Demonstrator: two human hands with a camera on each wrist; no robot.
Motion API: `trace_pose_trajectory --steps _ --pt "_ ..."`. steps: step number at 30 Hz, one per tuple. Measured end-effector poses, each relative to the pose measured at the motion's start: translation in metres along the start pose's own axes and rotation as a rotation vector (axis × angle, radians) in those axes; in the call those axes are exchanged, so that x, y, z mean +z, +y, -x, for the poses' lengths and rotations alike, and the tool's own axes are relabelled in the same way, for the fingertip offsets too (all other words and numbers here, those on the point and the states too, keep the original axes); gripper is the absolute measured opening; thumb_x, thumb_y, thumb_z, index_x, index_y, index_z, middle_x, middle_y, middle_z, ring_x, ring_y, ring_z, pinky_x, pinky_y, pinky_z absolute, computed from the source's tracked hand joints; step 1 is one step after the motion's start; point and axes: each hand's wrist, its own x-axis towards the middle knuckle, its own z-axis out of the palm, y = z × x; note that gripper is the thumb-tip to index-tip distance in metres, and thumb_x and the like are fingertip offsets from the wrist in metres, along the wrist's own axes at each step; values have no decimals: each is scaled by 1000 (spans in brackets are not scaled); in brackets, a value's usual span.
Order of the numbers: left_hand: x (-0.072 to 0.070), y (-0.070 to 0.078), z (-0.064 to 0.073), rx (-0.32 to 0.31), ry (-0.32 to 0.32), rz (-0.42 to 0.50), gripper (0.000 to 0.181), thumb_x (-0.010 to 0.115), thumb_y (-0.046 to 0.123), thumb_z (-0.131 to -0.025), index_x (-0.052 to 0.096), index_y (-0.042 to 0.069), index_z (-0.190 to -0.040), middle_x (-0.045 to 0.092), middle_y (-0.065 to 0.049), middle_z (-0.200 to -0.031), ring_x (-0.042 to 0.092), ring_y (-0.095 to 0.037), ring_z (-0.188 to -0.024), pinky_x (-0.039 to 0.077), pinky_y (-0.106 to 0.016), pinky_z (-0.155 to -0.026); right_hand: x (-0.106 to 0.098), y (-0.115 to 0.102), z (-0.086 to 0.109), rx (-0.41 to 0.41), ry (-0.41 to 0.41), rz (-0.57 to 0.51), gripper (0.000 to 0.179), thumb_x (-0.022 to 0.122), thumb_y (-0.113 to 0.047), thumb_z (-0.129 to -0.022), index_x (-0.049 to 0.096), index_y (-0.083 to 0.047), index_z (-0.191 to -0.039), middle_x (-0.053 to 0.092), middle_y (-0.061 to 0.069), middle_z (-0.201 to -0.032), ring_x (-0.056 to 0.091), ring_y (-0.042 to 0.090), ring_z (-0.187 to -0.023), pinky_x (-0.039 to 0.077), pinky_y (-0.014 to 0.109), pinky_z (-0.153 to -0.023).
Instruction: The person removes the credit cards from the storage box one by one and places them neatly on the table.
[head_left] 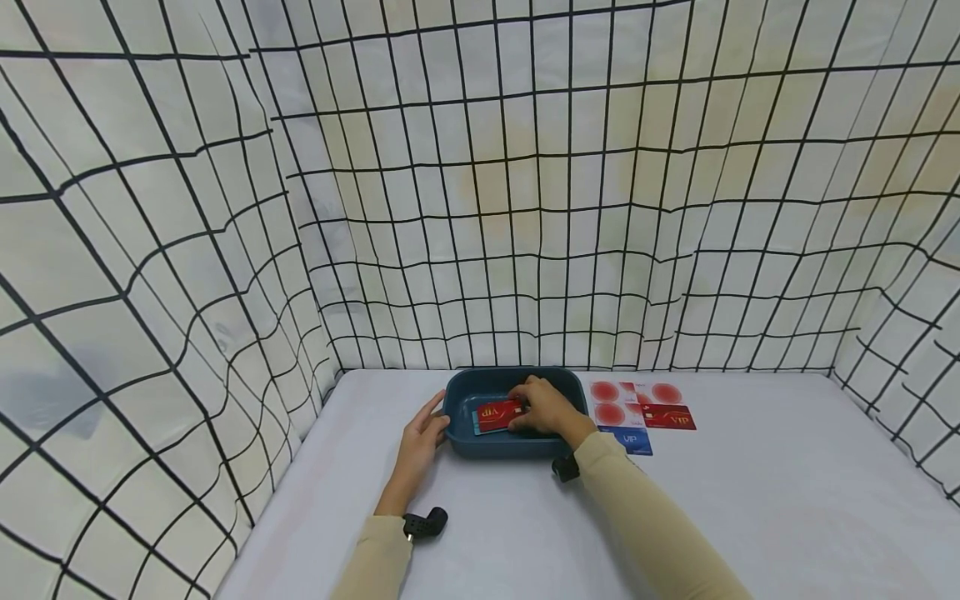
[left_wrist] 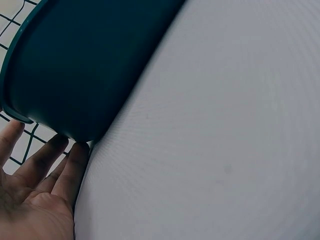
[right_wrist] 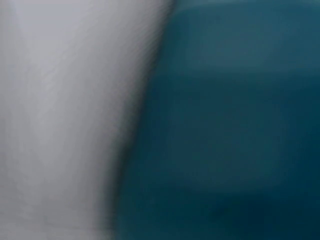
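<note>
A dark teal plastic bin [head_left: 510, 449] stands on the white table. Inside it, my right hand [head_left: 553, 410] reaches over the right side and holds a red VIP card [head_left: 497, 415] by its right end, thumb at the near edge and fingers at the far one. Under that card the edge of a light blue card [head_left: 476, 423] shows. My left hand [head_left: 418, 446] touches the bin's left end with spread, fairly straight fingertips; the left wrist view shows these fingers [left_wrist: 75, 167] against the outer wall. In the right wrist view only the blurred bin wall [right_wrist: 225, 135] appears, without the hand.
Right of the bin lie white cards with red circles [head_left: 609, 414], a red VIP card [head_left: 670, 417] and a blue VIP card [head_left: 632, 440], partly overlapping. Black netting [head_left: 536, 210] over white cloth rises behind the table [head_left: 750, 500] and along both sides.
</note>
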Motion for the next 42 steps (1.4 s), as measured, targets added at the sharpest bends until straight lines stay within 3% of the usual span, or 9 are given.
trace_pose_trajectory --steps 15,21,28,32,42 --pt "-1 2 1 -7 -21 24 52 52 18 -105 44 23 -156 52 -21 -152 55 -34 -137 51 -40 -110 1 -1 -1 -1 43 30 58 83 -35 -86 65 -17 -138 61 7 -115 57 21 -106 54 43 -99" --pt "-1 2 1 -13 -16 23 52 53 19 -105 45 24 -156 53 -20 -152 56 -33 -137 53 -36 -107 -1 -2 0 -20 96 25 59 81 -34 -87 62 -15 -140 61 7 -115 57 20 -102 54 40 -94" --pt "0 1 1 -12 -8 9 51 53 19 -105 46 24 -155 53 -20 -152 56 -34 -137 51 -42 -109 -6 -3 2 -50 180 55 61 79 -36 -89 60 -15 -143 61 6 -113 57 18 -96 57 37 -88" --pt "1 0 1 -10 -7 1 51 53 18 -105 47 25 -155 54 -19 -151 56 -33 -137 51 -42 -109 -12 -2 9 -72 217 49 62 80 -35 -89 60 -15 -144 61 6 -115 57 17 -96 58 36 -90" --pt "1 0 1 0 -2 -7 51 53 18 -105 46 24 -155 55 -20 -150 57 -34 -135 54 -36 -105 -34 0 42 -90 248 24 64 80 -33 -88 58 -15 -145 60 6 -113 56 20 -94 53 31 -78"
